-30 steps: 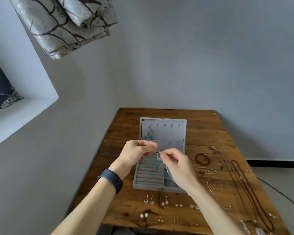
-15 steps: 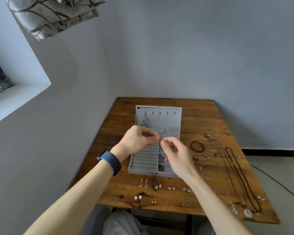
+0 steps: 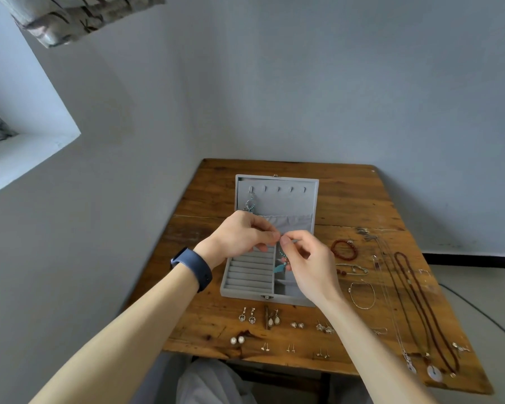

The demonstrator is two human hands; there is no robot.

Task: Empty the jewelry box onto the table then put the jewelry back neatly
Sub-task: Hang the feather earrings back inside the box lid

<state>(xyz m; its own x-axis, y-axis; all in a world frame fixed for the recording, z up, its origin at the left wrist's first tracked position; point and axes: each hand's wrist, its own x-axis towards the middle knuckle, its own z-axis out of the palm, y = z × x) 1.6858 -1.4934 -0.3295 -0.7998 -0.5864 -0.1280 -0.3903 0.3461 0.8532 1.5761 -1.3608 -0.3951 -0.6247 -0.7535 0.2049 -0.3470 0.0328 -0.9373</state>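
Note:
An open grey jewelry box (image 3: 247, 275) lies on the wooden table (image 3: 347, 199), its lid (image 3: 289, 199) flat behind it. One turquoise dangling earring (image 3: 249, 206) hangs from the leftmost hook in the lid. Above the box my left hand (image 3: 242, 237) and my right hand (image 3: 306, 266) meet at the fingertips and pinch the hook of a second turquoise earring (image 3: 281, 265), which dangles between them. Ring slots fill the box's left half; my right hand hides part of its right compartments.
Several pairs of small earrings (image 3: 274, 317) lie in rows along the table's front edge. Right of the box lie a red bead bracelet (image 3: 344, 249), thin bracelets (image 3: 362, 295) and long necklaces (image 3: 420, 310). A wall runs close along the table's left side and back.
The view has tilted down a little, so the table sits lower in the frame. Both hands stay together over the box, still pinching the turquoise earring.

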